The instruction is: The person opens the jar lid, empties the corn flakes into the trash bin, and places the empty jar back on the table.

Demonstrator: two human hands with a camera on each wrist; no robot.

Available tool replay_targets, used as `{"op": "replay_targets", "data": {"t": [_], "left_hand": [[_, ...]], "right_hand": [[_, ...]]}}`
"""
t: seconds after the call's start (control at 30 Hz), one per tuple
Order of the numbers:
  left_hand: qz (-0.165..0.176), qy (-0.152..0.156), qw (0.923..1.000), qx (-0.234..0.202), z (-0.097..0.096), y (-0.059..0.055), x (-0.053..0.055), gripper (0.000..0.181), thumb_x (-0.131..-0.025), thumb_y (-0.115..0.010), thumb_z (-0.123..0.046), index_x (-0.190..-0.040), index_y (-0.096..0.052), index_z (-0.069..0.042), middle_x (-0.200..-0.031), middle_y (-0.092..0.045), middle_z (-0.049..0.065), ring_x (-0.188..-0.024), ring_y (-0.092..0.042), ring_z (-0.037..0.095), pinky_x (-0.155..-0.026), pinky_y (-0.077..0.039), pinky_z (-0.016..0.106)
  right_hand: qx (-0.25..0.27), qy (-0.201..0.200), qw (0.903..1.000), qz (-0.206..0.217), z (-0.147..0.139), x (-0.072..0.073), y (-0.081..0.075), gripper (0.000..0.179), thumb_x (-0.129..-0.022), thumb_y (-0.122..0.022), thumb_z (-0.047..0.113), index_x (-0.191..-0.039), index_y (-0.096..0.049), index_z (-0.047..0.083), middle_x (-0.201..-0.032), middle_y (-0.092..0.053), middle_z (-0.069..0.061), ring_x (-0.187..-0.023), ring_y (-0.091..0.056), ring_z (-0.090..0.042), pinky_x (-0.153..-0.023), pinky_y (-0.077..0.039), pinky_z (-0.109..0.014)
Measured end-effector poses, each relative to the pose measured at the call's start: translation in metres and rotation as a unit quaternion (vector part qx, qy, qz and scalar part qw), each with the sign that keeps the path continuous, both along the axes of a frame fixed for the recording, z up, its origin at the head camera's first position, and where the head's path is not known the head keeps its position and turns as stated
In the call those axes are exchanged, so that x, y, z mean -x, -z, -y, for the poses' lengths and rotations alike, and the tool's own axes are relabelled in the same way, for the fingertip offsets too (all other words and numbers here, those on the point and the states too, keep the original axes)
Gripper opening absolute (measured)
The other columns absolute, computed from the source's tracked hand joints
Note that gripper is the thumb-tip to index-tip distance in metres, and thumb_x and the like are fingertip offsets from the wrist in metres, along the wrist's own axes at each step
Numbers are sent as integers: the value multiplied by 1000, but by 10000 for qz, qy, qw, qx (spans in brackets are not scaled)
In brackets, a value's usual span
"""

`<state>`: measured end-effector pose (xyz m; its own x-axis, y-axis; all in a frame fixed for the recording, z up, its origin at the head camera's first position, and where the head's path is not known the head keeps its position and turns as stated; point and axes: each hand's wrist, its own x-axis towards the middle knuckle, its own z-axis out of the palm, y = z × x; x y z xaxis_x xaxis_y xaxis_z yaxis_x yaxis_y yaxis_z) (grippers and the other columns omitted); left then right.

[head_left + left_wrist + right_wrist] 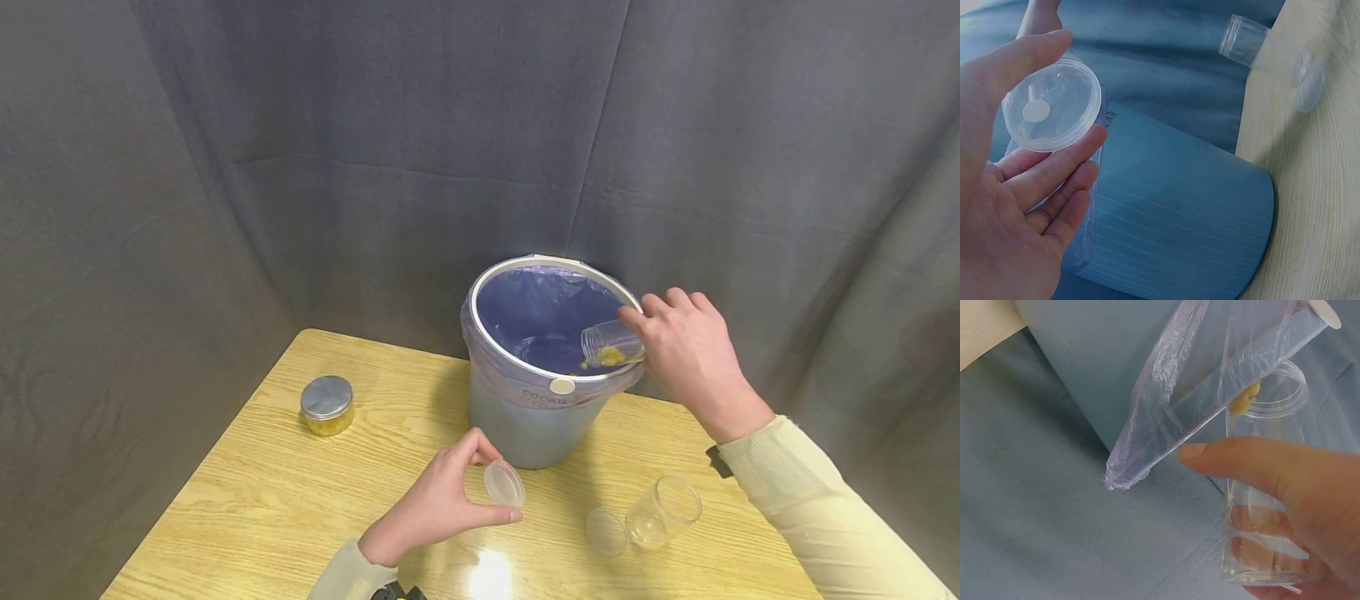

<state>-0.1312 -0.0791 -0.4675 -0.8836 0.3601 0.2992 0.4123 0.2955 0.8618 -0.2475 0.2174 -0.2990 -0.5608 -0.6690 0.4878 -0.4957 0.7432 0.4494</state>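
Note:
My right hand [688, 358] grips a clear screw-neck jar [633, 348], tilted mouth-down over a bin [517, 429] lined with a purple bag. Yellow bits lie inside the jar near its mouth, and a few show just past the rim. In the right wrist view, a yellow clump [1244, 400] sits by the jar's neck, with fingers wrapped round the clear body. Low in front of the bin, my left hand [442, 500] pinches a round translucent lid [504, 483] between thumb and fingers. The left wrist view shows a small white disc on this lid [1075, 106].
A second clear jar [660, 515] stands uncapped at the right of the wooden table [262, 508], with a round clear lid [605, 533] lying beside it. Toward the back left is a silver-lidded jar [327, 406] with yellow contents. Grey curtain [420, 208] hangs behind the bin.

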Motion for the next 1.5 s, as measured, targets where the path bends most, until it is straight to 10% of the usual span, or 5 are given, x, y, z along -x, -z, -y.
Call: {"op": "replay_targets", "data": {"t": [0.57,1.5], "left_hand": [[4,-113,9999,79,1,2,-1,53,-74,-91,-44,-105,-52,-26,-109,-65,-15,-111,-62,13,-96,-48,44],[28,-16,9999,101,1,-2,-1,53,-75,-91,-44,-106,-52,-26,-110,-65,-13,-113,-61,15,-98,-48,46]], "right_hand": [[-1234,-298,9912,-373,9,6,-2,44,-71,-76,-15,-106,-65,9,-91,-58,-11,-86,-52,-37,-79,-44,-47],[-280,-111,9991,-307,-3,14,-9,35,-74,-65,-21,-97,-58,5,-84,-53,-14,-79,-48,-38,-72,-42,-47]]}}
